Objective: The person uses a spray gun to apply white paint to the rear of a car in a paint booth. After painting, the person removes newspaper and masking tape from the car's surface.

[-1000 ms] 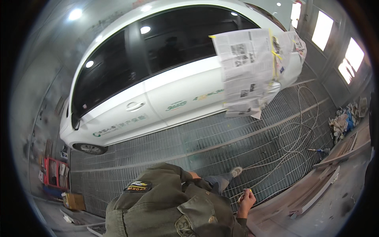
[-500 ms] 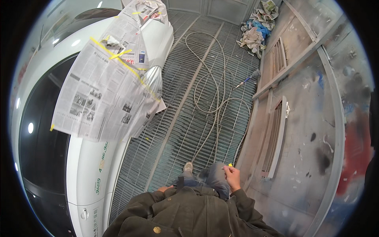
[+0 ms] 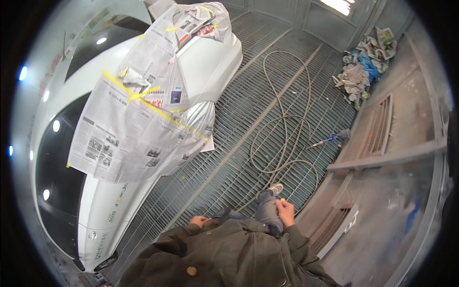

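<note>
Where I'm standing, a yellow bit shows pinched in the fingers of the right hand, above the grated floor, toward its right edge. Left hand by the waist, can't tell its fingers. Hose looped on floor; crumpled paper at far right corner; white car along left edge, newspaper taped on.

Yours, two in number: left hand, 7 o'clock; right hand, 5 o'clock, with one small yellow piece. One car, 10 o'clock; its overlapping newspaper sheets defy counting. One looped hose and one crumpled heap, 2 o'clock. Two slatted vents, 3 and 4 o'clock.
</note>
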Motion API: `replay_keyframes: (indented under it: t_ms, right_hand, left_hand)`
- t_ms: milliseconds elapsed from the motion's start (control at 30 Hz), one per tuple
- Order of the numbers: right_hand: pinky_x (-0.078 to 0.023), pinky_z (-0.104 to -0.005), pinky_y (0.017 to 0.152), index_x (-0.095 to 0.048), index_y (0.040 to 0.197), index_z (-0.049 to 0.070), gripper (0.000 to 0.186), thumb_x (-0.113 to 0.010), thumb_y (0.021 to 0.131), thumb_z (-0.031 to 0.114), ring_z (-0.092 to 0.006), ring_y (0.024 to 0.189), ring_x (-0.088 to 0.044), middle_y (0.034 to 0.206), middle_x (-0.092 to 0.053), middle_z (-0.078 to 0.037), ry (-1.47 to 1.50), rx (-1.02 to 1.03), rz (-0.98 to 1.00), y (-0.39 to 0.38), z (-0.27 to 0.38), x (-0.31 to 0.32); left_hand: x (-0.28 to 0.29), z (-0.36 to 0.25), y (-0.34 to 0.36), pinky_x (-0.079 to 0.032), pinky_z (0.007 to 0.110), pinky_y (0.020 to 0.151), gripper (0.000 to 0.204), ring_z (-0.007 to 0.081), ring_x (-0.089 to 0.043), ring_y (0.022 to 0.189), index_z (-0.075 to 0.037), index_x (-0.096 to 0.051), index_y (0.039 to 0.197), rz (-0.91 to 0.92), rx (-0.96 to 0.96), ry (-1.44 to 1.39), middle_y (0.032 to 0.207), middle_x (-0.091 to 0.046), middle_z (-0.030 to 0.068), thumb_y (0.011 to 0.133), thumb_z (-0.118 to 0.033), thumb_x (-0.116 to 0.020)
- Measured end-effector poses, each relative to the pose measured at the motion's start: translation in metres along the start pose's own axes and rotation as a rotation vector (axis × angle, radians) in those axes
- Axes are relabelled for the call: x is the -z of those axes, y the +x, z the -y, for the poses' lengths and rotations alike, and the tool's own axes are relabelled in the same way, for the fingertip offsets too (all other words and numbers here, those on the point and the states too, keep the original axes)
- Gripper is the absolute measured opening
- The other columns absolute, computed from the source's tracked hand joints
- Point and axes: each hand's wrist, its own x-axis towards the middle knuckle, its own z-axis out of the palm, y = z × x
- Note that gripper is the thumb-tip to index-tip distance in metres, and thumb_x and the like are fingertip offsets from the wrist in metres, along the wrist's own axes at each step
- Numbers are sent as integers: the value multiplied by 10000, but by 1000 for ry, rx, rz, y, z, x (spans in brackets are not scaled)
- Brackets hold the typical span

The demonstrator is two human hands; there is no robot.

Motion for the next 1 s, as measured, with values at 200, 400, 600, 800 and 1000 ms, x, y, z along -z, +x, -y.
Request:
replay_keyframes:
  t_ms: [200,400,600,800,1000]
  right_hand:
    - [-330,-232,467,-712,866,8,254,-659,957,239,-53,505,-453,606,-525,37,42,7,-44,123,107,111]
    - [-337,-232,447,-683,806,16,286,-648,967,250,-51,482,-453,598,-518,34,-8,51,-31,235,215,176]
    - [-291,-231,445,-612,755,58,299,-623,984,250,-47,484,-412,578,-462,57,-79,286,45,390,361,221]
    - [-270,-224,431,-493,704,118,350,-592,1007,261,-39,477,-380,609,-434,52,103,296,122,512,495,259]
    - [-267,-225,445,-474,715,134,368,-570,1019,316,-23,510,-364,617,-418,68,-58,216,280,636,596,230]
  left_hand:
    - [4,-184,24,-589,429,793,252,252,-669,906,-65,-736,1093,-20,257,-559,1049,-718,107,912,-240,-729]
    - [-13,-294,104,-577,378,775,232,212,-678,836,-19,-739,1026,-222,236,-620,956,-734,102,857,-172,-783]
    - [-43,-386,259,-547,375,722,53,255,-670,743,-107,-732,816,-480,321,-460,808,-719,100,781,-147,-726]
    - [-13,-535,401,-550,430,739,55,304,-658,818,-127,-721,814,-322,318,-573,796,-693,114,775,-164,-730]
    - [-67,-578,424,-539,447,819,258,319,-669,857,-117,-714,903,-463,381,-832,863,-710,125,697,-248,-797]
